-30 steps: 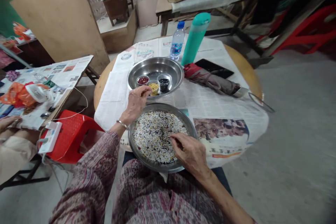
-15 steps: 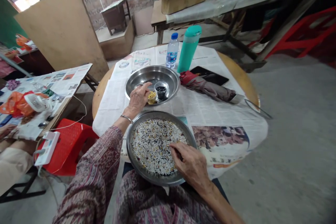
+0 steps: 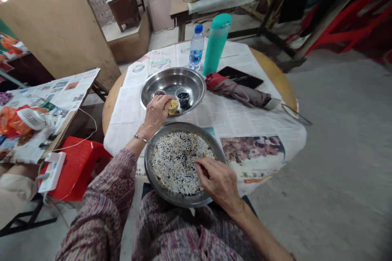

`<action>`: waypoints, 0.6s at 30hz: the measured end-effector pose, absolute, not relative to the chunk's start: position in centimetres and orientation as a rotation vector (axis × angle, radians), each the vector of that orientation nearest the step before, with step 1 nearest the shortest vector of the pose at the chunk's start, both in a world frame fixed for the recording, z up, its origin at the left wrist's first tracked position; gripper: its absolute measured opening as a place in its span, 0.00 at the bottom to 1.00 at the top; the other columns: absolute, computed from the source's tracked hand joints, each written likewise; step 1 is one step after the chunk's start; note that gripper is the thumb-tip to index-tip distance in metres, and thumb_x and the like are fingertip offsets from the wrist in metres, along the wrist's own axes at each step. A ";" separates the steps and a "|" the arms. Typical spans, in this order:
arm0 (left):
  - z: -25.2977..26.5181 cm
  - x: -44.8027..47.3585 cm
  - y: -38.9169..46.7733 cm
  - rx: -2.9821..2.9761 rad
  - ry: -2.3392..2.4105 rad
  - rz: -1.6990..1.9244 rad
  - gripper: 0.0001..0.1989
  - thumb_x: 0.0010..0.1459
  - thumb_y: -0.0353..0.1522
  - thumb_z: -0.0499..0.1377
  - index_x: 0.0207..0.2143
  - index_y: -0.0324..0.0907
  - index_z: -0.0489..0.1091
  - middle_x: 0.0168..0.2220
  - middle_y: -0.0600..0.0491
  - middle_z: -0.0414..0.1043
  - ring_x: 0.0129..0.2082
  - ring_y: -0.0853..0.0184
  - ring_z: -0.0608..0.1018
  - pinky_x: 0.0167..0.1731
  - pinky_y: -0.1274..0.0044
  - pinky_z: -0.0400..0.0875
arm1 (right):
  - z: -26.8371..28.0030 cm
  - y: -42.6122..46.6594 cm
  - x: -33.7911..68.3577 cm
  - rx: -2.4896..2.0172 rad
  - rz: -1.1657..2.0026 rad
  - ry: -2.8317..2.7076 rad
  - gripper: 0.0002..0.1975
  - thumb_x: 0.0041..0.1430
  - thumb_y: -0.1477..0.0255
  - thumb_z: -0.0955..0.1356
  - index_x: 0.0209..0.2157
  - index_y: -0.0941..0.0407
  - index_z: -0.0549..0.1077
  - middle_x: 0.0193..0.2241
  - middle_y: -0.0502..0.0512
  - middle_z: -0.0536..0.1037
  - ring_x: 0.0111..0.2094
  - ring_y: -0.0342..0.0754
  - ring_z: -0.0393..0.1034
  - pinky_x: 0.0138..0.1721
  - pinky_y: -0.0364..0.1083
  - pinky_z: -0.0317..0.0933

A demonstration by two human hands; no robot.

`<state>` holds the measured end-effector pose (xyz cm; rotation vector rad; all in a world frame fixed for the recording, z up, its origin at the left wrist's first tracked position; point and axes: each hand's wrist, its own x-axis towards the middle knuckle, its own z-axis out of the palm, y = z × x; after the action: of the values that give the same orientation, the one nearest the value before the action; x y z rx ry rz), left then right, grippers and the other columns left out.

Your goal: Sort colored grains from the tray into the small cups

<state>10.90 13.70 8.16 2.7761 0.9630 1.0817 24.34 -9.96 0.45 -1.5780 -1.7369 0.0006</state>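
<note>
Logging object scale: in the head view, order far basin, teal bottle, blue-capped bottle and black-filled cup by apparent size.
1. Far basin
2. Teal bottle
3. Blue-capped bottle
4. Black-filled cup

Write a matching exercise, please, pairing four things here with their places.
1. Tall turquoise bottle
2. Clear cup of black pieces
3. Bare left hand
4. Bare right hand

A. Partly over the round metal grain bowl
B. Inside the shiny round steel basin
C. Beside the clear, blue-capped bottle
D. Over that basin's near rim

Pairs: 1-C, 2-B, 3-D, 4-A.
</note>
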 end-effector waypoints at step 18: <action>6.8 6.1 -3.1 2.820 0.732 0.036 0.23 0.56 0.45 0.66 0.51 0.47 0.71 0.54 0.48 0.69 0.52 0.56 0.71 0.49 0.65 0.71 | -0.4 -10.1 24.4 -1.540 -0.029 -1.748 0.10 0.65 0.73 0.62 0.36 0.56 0.76 0.32 0.53 0.82 0.31 0.48 0.77 0.36 0.45 0.64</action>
<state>6.08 -3.15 6.77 2.8198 0.7321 0.0356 24.44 -10.06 -0.36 -1.5404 -1.7476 -0.0292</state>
